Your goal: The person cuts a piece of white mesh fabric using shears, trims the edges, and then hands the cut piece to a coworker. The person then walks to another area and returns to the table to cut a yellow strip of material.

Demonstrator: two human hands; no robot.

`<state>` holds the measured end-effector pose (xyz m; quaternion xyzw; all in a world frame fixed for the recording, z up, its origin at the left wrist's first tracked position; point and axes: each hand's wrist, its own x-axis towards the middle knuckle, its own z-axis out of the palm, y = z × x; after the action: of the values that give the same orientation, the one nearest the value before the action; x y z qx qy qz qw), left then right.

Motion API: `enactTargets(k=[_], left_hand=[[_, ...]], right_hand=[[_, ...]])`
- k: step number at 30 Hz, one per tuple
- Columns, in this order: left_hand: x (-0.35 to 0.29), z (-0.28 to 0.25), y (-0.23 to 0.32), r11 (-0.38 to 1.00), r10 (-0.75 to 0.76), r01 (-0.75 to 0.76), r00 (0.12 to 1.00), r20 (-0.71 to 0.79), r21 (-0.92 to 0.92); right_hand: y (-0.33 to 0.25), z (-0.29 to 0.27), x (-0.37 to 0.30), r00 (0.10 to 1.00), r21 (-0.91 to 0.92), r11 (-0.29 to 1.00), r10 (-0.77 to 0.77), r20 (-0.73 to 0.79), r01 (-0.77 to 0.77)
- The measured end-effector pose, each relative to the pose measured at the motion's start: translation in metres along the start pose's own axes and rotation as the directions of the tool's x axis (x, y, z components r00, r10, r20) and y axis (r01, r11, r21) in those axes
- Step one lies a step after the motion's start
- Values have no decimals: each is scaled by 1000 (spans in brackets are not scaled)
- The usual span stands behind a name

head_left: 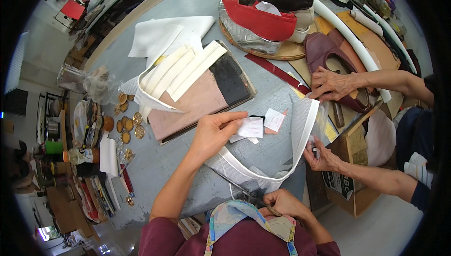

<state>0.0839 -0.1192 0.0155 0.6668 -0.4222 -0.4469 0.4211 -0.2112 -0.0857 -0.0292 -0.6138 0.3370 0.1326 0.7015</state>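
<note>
My left hand (217, 127) pinches a small white paper label (251, 127) between thumb and fingers, with a short black piece at its top edge. Near the lower table edge, my right hand (285, 203) is closed around a long, thin-bladed dark tool (238, 186) that points up and left. Whether it is scissors or a knife I cannot make out. A white mesh strip with a smooth border (303, 124) curves beneath my left hand and round to the right. Beside the held label lies another paper slip (274, 120) on a pinkish scrap.
A co-worker's two hands (332, 82) (324, 156) are at the strip's right side. Behind stand a red shoe (258, 16) and a maroon shoe (324, 52). White strips (197, 70) lie on a pink-and-black book (188, 106). Gold discs (126, 124) sit at left.
</note>
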Motion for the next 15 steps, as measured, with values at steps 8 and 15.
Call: enactTargets(k=[8,15], left_hand=[[-13,9,2,635,564,-301,810,-160,712],[23,37,15,643,526,-484,842,116,593]], right_hand=[[4,0,1,999,-27,998,-53,-9,53],[11,-3,4,995,1,995,-103,-10,103]])
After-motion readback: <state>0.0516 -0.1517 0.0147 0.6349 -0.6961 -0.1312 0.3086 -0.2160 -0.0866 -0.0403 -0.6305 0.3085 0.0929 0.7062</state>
